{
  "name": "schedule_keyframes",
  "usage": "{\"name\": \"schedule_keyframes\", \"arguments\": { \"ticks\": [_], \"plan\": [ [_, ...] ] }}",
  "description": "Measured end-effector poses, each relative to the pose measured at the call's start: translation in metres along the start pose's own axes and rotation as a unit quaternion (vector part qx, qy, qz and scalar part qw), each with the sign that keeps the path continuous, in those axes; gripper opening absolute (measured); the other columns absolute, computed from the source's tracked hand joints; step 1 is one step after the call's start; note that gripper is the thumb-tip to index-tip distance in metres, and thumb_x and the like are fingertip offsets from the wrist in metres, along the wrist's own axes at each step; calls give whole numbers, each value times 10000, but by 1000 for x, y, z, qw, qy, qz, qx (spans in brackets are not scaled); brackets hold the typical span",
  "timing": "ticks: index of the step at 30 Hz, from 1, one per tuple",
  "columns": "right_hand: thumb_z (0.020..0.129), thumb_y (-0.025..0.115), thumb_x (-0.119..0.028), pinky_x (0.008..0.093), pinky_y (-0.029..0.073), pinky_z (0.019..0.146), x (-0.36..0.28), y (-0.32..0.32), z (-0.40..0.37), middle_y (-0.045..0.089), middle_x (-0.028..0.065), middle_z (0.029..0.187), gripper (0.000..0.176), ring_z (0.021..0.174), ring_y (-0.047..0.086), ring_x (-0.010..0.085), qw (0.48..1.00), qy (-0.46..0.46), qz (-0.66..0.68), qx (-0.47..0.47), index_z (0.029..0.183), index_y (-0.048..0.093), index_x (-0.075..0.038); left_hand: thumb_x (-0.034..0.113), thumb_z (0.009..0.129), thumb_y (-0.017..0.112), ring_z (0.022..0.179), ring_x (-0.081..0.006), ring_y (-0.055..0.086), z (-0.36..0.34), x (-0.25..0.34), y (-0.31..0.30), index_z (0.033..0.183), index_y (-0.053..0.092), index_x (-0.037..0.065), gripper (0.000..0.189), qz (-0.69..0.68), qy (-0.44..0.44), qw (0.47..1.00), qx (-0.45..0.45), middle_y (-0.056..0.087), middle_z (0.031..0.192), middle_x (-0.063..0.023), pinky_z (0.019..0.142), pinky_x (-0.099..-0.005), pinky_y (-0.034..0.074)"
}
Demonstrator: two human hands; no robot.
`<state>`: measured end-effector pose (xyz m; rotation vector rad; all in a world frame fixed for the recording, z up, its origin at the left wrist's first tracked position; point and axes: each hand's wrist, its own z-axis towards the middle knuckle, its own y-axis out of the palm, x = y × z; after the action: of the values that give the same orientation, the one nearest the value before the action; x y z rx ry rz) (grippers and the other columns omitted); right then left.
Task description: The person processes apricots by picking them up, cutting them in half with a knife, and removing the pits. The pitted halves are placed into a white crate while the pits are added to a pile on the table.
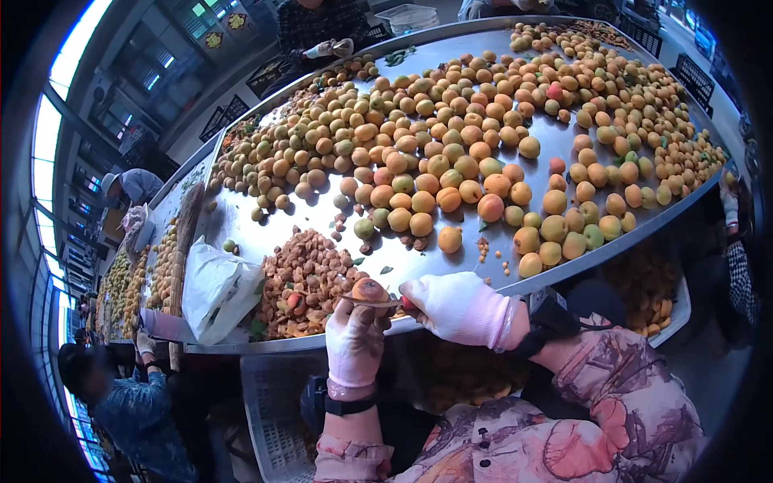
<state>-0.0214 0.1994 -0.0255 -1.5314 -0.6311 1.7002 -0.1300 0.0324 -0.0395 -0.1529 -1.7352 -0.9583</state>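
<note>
My left hand (354,348), in a white glove, grips an apricot (370,288) in its fingertips just over the near edge of the metal table. In my gloved right hand (463,307) is a small knife (364,302) with a red handle, its blade lying across the near side of the apricot. Left of the fruit, close to my left hand, is a heap of brown apricot pits (302,278). Many whole apricots (451,165) spread over the tabletop (270,232) beyond both hands.
A white plastic bag (216,291) lies at the table's left corner. Below the edge stand a white crate (270,402) and, at right, a tub of apricot halves (656,310). A person (149,414) works at left; another (310,32) sits across the table.
</note>
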Motion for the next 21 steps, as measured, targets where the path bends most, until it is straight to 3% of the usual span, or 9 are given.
{"name": "schedule_keyframes", "arguments": {
  "ticks": [5,14,17,18,21],
  "plan": [
    [942,621,-209,439,537,699,2,14,15,660,140,886,153,834,673,358,999,-36,-17,17,1003,564,-81,377,886,762,987,-190,646,-9,16,-27,1269,553,-45,607,1,-32,999,-26,638,1094,-92,812,-309,554],
    [936,576,-171,448,547,693,-2,20,33,676,160,903,118,844,689,359,998,-39,-36,-17,999,599,-74,375,872,780,1020,-241,672,-15,21,-61,1259,551,-41,612,-60,-90,994,20,642,1168,-121,856,-329,579],
    [936,576,-185,430,560,725,15,23,36,699,157,972,173,890,699,341,991,51,-95,-80,1061,623,-75,365,867,785,1057,-261,670,-26,27,-63,1256,555,-28,599,-146,-78,986,28,643,1195,-137,872,-352,592],
    [940,577,-195,428,562,736,19,25,36,702,160,982,191,903,701,336,991,56,-87,-80,1078,625,-73,361,866,784,1081,-277,667,-23,28,-84,1269,548,-23,604,-182,-90,978,-57,645,1197,-142,875,-361,604],
    [966,570,-234,435,555,789,16,21,36,708,175,980,237,937,696,341,993,61,-42,-93,1114,624,-57,337,864,788,1063,-251,656,-20,29,-63,1304,523,-18,624,-114,-14,993,-4,634,1207,-128,904,-350,570]
  ]
}}
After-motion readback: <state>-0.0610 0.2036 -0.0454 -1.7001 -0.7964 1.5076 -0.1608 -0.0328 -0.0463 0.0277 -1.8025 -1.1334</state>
